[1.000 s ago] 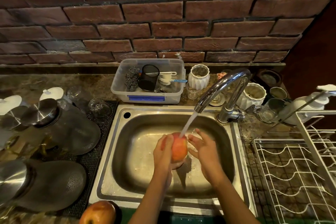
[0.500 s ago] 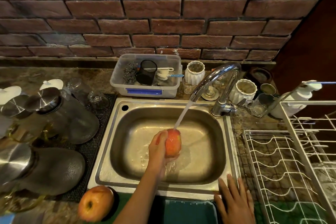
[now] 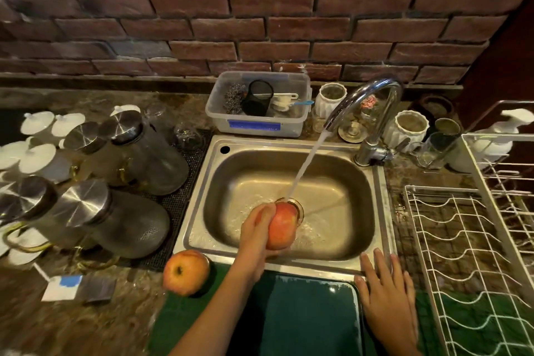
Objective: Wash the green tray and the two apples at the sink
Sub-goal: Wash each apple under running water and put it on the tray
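Red apple [image 3: 281,225] sits gripped in the left hand [image 3: 257,228] under the tap stream at frame centre; the right hand [image 3: 387,295] lies flat, fingers spread, lower right.

A dark red brick wall [image 3: 260,23] ran across the far side, above a mottled brown stone counter [image 3: 72,324]. On the left, glass jugs [image 3: 150,159] with metal lids lay on a black mat [image 3: 187,182]; on the right stood a white wire rack [image 3: 468,240]. The light was dim and warm.
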### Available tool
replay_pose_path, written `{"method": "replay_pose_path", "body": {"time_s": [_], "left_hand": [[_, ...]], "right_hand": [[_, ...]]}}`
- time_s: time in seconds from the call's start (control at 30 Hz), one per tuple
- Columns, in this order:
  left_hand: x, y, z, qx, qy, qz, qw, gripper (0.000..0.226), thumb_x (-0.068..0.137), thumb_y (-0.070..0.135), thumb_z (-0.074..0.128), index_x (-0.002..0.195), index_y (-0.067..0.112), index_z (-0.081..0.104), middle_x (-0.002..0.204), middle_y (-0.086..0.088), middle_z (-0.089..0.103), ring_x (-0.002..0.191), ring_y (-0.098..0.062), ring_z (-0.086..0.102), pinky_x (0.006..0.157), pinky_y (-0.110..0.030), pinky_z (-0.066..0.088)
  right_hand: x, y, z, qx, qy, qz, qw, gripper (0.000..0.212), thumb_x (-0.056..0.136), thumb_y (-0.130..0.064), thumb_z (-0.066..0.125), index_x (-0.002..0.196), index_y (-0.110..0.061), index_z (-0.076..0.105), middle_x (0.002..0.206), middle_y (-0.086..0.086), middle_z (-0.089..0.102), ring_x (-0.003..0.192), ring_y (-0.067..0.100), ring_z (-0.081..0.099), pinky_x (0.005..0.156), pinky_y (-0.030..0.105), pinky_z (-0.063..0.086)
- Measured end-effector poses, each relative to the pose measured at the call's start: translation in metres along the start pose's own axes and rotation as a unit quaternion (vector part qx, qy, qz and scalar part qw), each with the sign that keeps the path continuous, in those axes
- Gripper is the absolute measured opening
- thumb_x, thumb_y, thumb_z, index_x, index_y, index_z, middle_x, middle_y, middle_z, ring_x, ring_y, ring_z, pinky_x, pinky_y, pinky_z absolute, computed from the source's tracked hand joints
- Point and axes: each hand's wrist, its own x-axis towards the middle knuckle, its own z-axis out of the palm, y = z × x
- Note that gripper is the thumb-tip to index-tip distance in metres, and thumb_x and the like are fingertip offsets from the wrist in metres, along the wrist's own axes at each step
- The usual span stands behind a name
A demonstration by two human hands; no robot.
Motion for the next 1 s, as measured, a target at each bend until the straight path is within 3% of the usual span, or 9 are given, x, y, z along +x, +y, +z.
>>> {"method": "replay_pose_path", "body": {"time_s": [0.07, 0.13, 0.23, 0.3, 0.37, 0.47, 0.87, 1.0], "left_hand": [[-0.015, -0.005, -0.014, 0.083, 0.025, 0.03, 0.996, 0.036, 0.08, 0.052, 0.071, 0.112, 0.038, 0.066, 0.125, -0.002, 0.06, 0.107, -0.026, 0.061, 0.077, -0.046, 0.062], [-0.027, -0.013, -0.03, 0.2, 0.061, 0.083, 0.974, 0.034, 0.085, 0.043, 0.073, 0.116, 0.035, 0.063, 0.127, -0.002, 0.06, 0.106, -0.016, 0.059, 0.078, -0.03, 0.058], [-0.046, -0.032, -0.051, 0.286, 0.064, 0.125, 0.948, 0.054, 0.073, 0.048, 0.078, 0.122, 0.033, 0.061, 0.125, 0.003, 0.059, 0.112, -0.016, 0.057, 0.092, -0.034, 0.054], [-0.062, -0.043, -0.062, 0.335, 0.055, 0.166, 0.926, 0.057, 0.061, 0.057, 0.074, 0.114, 0.041, 0.06, 0.119, 0.011, 0.057, 0.111, -0.011, 0.056, 0.093, -0.027, 0.05], [-0.073, -0.055, -0.073, 0.422, 0.037, 0.212, 0.881, 0.054, 0.06, 0.059, 0.074, 0.109, 0.049, 0.056, 0.118, 0.015, 0.054, 0.109, -0.006, 0.056, 0.09, -0.021, 0.047], [-0.084, -0.07, -0.084, 0.542, 0.022, 0.228, 0.808, 0.061, 0.061, 0.066, 0.073, 0.116, 0.05, 0.051, 0.122, 0.019, 0.045, 0.109, -0.007, 0.054, 0.087, -0.033, 0.052], [-0.106, -0.099, -0.094, 0.692, 0.028, 0.239, 0.681, 0.074, 0.065, 0.076, 0.058, 0.128, 0.045, 0.037, 0.137, 0.006, 0.032, 0.118, -0.019, 0.043, 0.073, -0.033, 0.057], [-0.11, -0.103, -0.089, 0.699, 0.039, 0.209, 0.683, 0.075, 0.069, 0.073, 0.063, 0.131, 0.043, 0.033, 0.142, 0.003, 0.03, 0.121, -0.021, 0.039, 0.077, -0.034, 0.057]], "right_hand": [[0.0, 0.004, 0.004, 0.009, -0.001, 0.001, 1.0, 0.076, 0.092, -0.065, -0.003, 0.155, -0.038, 0.031, 0.168, -0.003, 0.018, 0.156, 0.023, 0.001, 0.124, 0.052, 0.009], [0.0, 0.006, 0.008, 0.007, 0.002, 0.002, 1.0, 0.073, 0.094, -0.063, -0.002, 0.155, -0.038, 0.028, 0.168, -0.004, 0.015, 0.156, 0.022, -0.002, 0.124, 0.053, 0.008], [0.0, 0.008, 0.012, 0.003, 0.006, -0.003, 1.0, 0.074, 0.094, -0.064, -0.007, 0.156, -0.038, 0.022, 0.168, -0.004, 0.011, 0.155, 0.021, -0.005, 0.124, 0.053, 0.007], [-0.001, 0.007, 0.01, 0.013, 0.009, -0.003, 1.0, 0.073, 0.094, -0.065, -0.006, 0.156, -0.038, 0.023, 0.168, -0.004, 0.012, 0.156, 0.021, -0.004, 0.124, 0.053, 0.006], [-0.003, 0.004, 0.007, 0.022, 0.012, -0.002, 1.0, 0.072, 0.095, -0.063, -0.001, 0.155, -0.036, 0.027, 0.168, -0.003, 0.016, 0.156, 0.023, 0.0, 0.124, 0.053, 0.007], [-0.005, 0.001, 0.003, 0.028, 0.023, -0.007, 0.999, 0.068, 0.097, -0.059, 0.009, 0.153, -0.032, 0.035, 0.166, 0.002, 0.024, 0.155, 0.026, 0.007, 0.123, 0.055, 0.011], [-0.001, 0.011, 0.018, 0.018, 0.05, -0.012, 0.999, 0.064, 0.1, -0.062, 0.007, 0.151, -0.034, 0.035, 0.164, 0.003, 0.029, 0.155, 0.026, 0.01, 0.122, 0.056, 0.016], [0.0, 0.014, 0.024, 0.018, 0.052, -0.008, 0.998, 0.062, 0.101, -0.062, 0.008, 0.151, -0.036, 0.033, 0.165, 0.0, 0.027, 0.155, 0.023, 0.007, 0.122, 0.054, 0.014]]}}
